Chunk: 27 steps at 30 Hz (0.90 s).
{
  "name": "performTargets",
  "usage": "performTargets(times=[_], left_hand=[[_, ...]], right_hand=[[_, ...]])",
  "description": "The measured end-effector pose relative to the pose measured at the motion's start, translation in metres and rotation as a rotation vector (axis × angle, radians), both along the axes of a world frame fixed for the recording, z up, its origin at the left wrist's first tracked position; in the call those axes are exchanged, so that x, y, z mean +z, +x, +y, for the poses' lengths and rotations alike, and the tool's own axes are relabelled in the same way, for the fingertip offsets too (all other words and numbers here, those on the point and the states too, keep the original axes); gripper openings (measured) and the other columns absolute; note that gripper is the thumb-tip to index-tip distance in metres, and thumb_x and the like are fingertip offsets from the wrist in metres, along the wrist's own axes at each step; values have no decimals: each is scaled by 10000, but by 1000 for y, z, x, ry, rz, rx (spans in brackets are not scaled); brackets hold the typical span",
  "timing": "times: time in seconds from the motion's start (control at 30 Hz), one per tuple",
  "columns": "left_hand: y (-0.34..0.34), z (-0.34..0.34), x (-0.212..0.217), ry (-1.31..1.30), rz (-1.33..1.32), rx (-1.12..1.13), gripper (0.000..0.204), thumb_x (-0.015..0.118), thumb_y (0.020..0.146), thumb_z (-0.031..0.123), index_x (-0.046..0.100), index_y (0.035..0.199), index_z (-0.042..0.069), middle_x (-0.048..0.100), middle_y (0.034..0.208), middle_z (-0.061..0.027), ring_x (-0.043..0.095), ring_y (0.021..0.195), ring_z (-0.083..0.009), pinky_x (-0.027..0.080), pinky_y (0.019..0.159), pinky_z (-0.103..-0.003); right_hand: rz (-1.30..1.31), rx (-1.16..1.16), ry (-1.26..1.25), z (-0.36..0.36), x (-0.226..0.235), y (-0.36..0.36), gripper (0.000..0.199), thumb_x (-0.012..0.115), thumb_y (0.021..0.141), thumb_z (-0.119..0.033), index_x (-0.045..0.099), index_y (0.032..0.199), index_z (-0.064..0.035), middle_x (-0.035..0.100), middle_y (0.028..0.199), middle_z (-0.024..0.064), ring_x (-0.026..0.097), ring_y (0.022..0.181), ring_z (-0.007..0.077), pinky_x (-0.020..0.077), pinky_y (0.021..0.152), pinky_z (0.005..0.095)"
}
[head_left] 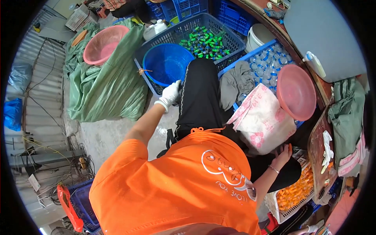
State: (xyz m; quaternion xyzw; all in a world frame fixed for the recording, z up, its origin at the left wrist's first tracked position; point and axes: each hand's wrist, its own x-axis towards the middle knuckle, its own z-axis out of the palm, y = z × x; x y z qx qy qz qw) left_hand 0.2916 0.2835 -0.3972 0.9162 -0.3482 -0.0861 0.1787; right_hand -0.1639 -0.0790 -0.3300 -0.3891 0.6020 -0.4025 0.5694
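Note:
My left hand (171, 94), in a white glove, is closed at the near edge of the blue basin (168, 64). Its fingertips reach the basin's lower rim, beside my knee; whether they grip the rim or the crate edge under it is hidden. The basin sits inside a dark grey crate (231, 31), left of a pile of small green-capped bottles (205, 43). My bare right hand (282, 157) is by my right knee with its fingers apart. Something orange shows at a fingertip. Just above it lies a white and pink towel (264, 119).
A blue crate (225, 70) holds clear bottles and a grey cloth (237, 82), beside a pink basin (296, 93). A white basket (280, 215) of orange pieces stands low right. At left, a green sack (105, 92) bears a pink strainer basin (102, 45).

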Motion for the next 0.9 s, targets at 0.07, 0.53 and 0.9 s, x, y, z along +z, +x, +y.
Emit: performTargets(times=[0.07,0.53,0.9], left_hand=[[-19,-18,30,177,6,201,261,500,862,145,525,1108,63,619,996,-218,605,959,-357,482,806,-424],[18,-9,11,146,-216,123,166,448,905,227,519,960,88,634,814,-168,634,749,-353,494,641,-466],[111,54,-128,-107,160,263,321,342,961,294,527,1135,97,653,965,-166,631,846,-353,497,731,-430]], right_hand=[[-16,-1,26,-4,-10,-4,328,535,926,-206,504,1237,-107,578,1157,77,547,1018,169,428,802,310],[131,162,-348,28,24,-4,353,466,961,-147,478,1273,17,573,1187,109,580,997,208,487,821,312],[1007,364,-237,135,-140,-268,460,385,982,-340,481,1291,-13,530,1280,150,493,1165,246,371,1011,363]])
